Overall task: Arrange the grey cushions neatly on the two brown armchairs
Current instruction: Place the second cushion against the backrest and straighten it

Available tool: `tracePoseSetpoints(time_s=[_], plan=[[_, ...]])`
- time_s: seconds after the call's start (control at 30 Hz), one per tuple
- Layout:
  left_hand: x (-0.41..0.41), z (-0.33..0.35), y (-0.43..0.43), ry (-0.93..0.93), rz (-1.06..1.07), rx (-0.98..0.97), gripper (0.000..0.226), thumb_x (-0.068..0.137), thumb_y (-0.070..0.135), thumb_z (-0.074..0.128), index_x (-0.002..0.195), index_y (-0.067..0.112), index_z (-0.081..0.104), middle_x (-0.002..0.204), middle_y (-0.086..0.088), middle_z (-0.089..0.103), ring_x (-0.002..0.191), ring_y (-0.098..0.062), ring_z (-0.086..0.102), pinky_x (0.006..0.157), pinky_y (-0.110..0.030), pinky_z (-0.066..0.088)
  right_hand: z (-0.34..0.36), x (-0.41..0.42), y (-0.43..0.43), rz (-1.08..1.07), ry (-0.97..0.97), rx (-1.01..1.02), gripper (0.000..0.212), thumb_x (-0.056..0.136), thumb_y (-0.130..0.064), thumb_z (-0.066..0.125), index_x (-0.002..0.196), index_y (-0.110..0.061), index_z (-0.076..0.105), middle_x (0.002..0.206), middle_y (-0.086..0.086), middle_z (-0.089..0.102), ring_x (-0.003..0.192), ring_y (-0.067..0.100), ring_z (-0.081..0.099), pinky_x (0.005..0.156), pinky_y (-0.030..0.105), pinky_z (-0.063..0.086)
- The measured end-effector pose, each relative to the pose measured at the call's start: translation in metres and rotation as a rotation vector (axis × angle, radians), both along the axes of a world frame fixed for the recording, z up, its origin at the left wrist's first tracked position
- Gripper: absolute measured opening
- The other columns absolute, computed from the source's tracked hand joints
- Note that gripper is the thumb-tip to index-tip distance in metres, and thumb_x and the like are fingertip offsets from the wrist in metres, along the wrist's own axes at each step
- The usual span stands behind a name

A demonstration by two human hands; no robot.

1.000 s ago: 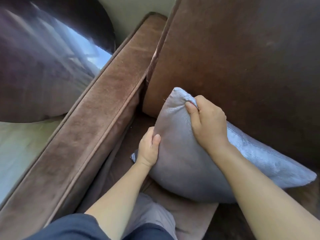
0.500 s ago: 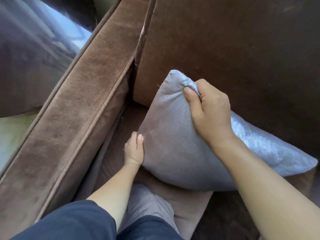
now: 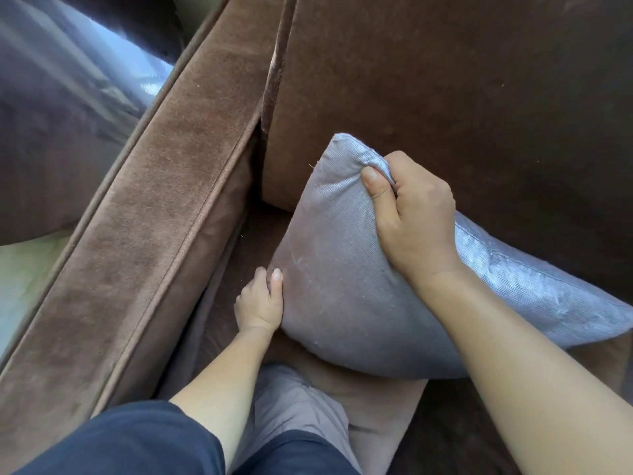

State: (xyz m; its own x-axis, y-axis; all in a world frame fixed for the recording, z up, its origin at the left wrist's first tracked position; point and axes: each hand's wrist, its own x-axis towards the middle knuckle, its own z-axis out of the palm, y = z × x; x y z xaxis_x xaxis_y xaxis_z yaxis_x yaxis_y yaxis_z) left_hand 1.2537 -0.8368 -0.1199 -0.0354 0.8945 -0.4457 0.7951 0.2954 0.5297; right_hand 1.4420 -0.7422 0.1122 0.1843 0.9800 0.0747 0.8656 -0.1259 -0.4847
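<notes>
A grey ribbed cushion [image 3: 342, 289] leans tilted against the back cushion [image 3: 445, 97] of a brown armchair, its lower edge on the seat. My right hand [image 3: 411, 217] grips the cushion's top edge near its upper corner, thumb on the front face. My left hand [image 3: 261, 301] holds the cushion's lower left edge, fingers curled behind it and thumb in front. The cushion's right corner reaches toward the frame's right edge.
The armchair's wide brown armrest [image 3: 147, 241] runs diagonally on the left, close to my left hand. Beyond it sits a dark glossy round table top [image 3: 61, 108]. My knee in grey trousers [image 3: 294, 402] presses against the seat front.
My left hand slid down from the cushion's front face to its lower left edge. The cushion's top corner has tipped closer to the backrest, my right hand still gripping it.
</notes>
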Motion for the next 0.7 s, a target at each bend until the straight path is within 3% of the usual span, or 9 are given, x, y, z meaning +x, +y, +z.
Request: tracePoseSetpoints(time_s=[0.1, 0.23, 0.43, 0.57, 0.7], plan=[[-0.002, -0.001, 0.000, -0.007, 0.007, -0.061, 0.071, 0.088, 0.067, 0.008, 0.098, 0.011, 0.051, 0.099, -0.023, 0.068, 0.093, -0.047, 0.061, 0.073, -0.044, 0.038, -0.002, 0.001, 0.000, -0.008, -0.017, -0.015, 0.033, 0.098, -0.033, 0.048, 0.076, -0.009, 0.049, 0.066, 0.002, 0.049, 0.062, 0.031, 0.048, 0.057, 0.042, 0.038], [-0.004, 0.001, -0.002, -0.117, 0.091, -0.137, 0.050, 0.102, 0.049, 0.023, 0.093, 0.007, 0.049, 0.110, -0.023, 0.063, 0.099, -0.045, 0.057, 0.080, -0.048, 0.044, -0.005, -0.001, -0.002, 0.020, -0.095, -0.022, 0.037, 0.100, -0.037, 0.047, 0.080, -0.006, 0.054, 0.070, 0.006, 0.056, 0.064, 0.029, 0.048, 0.062, 0.038, 0.033], [-0.006, 0.018, 0.000, -0.113, 0.155, -0.125, 0.043, 0.104, 0.040, 0.029, 0.108, 0.006, 0.057, 0.115, -0.017, 0.061, 0.108, -0.039, 0.057, 0.094, -0.050, 0.044, -0.002, -0.002, -0.006, 0.046, -0.095, -0.026, 0.037, 0.098, -0.045, 0.046, 0.100, -0.011, 0.060, 0.085, 0.004, 0.062, 0.078, 0.026, 0.056, 0.072, 0.041, 0.043], [-0.015, 0.050, 0.020, -0.275, 0.208, 0.011, 0.031, 0.105, 0.024, 0.039, 0.118, 0.005, 0.060, 0.120, -0.015, 0.061, 0.115, -0.030, 0.056, 0.094, -0.030, 0.038, 0.005, 0.008, -0.023, 0.049, -0.177, -0.063, 0.046, 0.097, -0.050, 0.046, 0.122, -0.014, 0.057, 0.098, 0.004, 0.062, 0.088, 0.028, 0.058, 0.077, 0.044, 0.046], [-0.015, 0.114, 0.049, -0.388, 0.005, 0.308, 0.026, 0.100, 0.028, 0.044, 0.113, 0.014, 0.061, 0.110, 0.002, 0.061, 0.102, -0.005, 0.058, 0.087, -0.008, 0.037, 0.009, 0.039, -0.059, -0.010, -0.275, -0.190, 0.052, 0.097, -0.056, 0.037, 0.123, -0.015, 0.056, 0.106, 0.003, 0.063, 0.098, 0.029, 0.056, 0.084, 0.042, 0.041]])
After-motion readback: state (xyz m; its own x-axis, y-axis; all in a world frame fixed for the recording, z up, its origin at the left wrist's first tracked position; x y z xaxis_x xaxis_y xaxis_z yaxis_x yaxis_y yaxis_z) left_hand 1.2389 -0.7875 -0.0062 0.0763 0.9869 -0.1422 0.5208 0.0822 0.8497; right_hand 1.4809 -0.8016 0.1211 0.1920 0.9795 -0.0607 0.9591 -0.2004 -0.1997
